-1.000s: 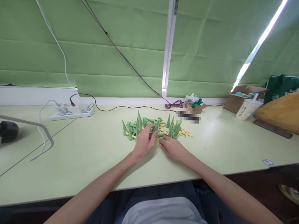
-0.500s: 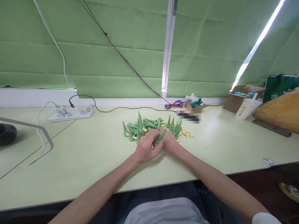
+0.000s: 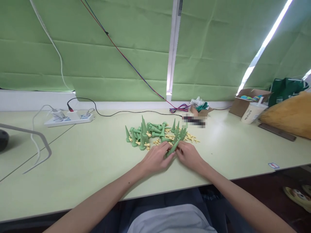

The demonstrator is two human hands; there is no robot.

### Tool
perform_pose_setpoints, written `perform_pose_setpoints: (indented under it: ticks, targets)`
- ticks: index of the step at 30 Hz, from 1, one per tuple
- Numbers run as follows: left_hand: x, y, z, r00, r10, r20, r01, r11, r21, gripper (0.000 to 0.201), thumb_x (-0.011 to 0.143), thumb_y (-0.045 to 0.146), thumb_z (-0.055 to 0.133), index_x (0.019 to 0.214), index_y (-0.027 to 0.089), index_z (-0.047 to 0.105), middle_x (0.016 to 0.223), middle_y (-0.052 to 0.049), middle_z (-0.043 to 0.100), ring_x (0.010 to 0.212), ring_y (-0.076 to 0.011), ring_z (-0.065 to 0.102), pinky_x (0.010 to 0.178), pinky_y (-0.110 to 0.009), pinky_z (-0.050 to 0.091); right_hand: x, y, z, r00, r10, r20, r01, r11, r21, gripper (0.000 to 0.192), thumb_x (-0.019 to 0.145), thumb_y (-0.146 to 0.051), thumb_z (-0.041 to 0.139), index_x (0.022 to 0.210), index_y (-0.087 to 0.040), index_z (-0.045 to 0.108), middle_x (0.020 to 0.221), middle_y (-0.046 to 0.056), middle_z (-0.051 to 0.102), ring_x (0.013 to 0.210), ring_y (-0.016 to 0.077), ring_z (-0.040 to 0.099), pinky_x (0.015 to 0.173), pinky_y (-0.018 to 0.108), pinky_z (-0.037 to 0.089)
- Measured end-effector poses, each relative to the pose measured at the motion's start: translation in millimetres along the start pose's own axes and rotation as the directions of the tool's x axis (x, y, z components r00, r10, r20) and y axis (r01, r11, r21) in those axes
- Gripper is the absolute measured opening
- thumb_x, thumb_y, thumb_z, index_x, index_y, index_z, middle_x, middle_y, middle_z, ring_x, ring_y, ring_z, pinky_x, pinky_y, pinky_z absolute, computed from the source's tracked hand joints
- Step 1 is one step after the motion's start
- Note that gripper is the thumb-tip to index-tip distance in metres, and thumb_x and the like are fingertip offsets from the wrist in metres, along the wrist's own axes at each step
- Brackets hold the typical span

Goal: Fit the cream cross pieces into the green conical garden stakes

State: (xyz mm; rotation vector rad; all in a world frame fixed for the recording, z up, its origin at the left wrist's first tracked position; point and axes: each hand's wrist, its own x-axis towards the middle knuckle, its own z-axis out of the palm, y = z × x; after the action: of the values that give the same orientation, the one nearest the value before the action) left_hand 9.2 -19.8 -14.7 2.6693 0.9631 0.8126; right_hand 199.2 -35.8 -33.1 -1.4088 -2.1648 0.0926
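Between both hands, a green spike [image 3: 173,149] lies tilted, tip toward one o'clock. Left hand [image 3: 156,158] fingers pinch its base; right hand [image 3: 190,156] fingers close on its middle. At twelve o'clock sits the spike pile [image 3: 155,133] on the table [image 3: 85,155].

The paper cup [image 3: 250,113], standing just in front of the open cardboard box [image 3: 245,101] at the table's far right, carries a band of dark printed letters, too small to make out. A small white sticker [image 3: 273,165] with a red mark lies on the table edge nearer than that box; its mark cannot be read either.
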Motion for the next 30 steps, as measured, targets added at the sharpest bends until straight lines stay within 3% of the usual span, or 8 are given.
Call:
perform_pose_setpoints:
  ticks: [5,10,15,22,30]
  targets:
    - [2,-5,2.3,0.988,-0.14,0.061,0.141,0.99,-0.009,0.022,0.093,0.037,0.045,0.082,0.019,0.052,0.082,-0.004,0.058,0.072,-0.0183,0.054,0.062,-0.03,0.037,-5,4,-10,0.988,0.155,-0.023,-0.157,0.984,-0.087,0.016,0.093,-0.022,0.046,0.096,-0.019,0.062,0.086,0.003,0.066,0.075,0.0162,0.059,0.066,0.026,0.037]
    - [4,-11,1.6,0.98,-0.188,0.072,0.189,0.982,-0.018,0.013,0.092,0.028,0.045,0.086,0.019,0.052,0.086,-0.005,0.059,0.081,-0.0211,0.056,0.066,-0.03,0.039,-5,2,-17,0.961,0.274,0.03,-0.266,0.951,-0.157,0.017,0.088,-0.022,0.051,0.103,-0.02,0.059,0.083,0.001,0.066,0.075,0.0172,0.059,0.061,0.025,0.032]
    - [5,-13,1.1,0.973,-0.219,0.067,0.222,0.975,-0.029,0.01,0.09,0.024,0.044,0.091,0.019,0.052,0.088,-0.006,0.06,0.083,-0.022,0.057,0.069,-0.031,0.04,-1,2,-17,0.944,0.317,0.094,-0.288,0.928,-0.236,0.021,0.086,-0.019,0.051,0.106,-0.021,0.058,0.083,0.003,0.066,0.076,0.0182,0.059,0.058,0.025,0.028]
    - [8,-15,1.1,0.964,-0.261,0.046,0.264,0.959,-0.102,0.011,0.087,0.025,0.048,0.082,0.018,0.055,0.089,-0.006,0.058,0.085,-0.022,0.055,0.071,-0.032,0.041,2,4,-12,0.947,0.295,0.131,-0.252,0.93,-0.269,0.017,0.088,-0.019,0.048,0.099,-0.021,0.061,0.082,0.004,0.067,0.079,0.0196,0.06,0.059,0.026,0.028]
    - [7,-19,2.9,0.954,-0.296,0.039,0.298,0.93,-0.215,0.014,0.088,0.028,0.048,0.094,0.018,0.055,0.096,-0.007,0.062,0.072,-0.0185,0.056,0.063,-0.03,0.042,7,-2,-5,0.946,0.29,0.146,-0.236,0.923,-0.303,0.017,0.091,-0.019,0.045,0.098,-0.017,0.061,0.085,0.009,0.068,0.082,0.0239,0.062,0.06,0.028,0.031]
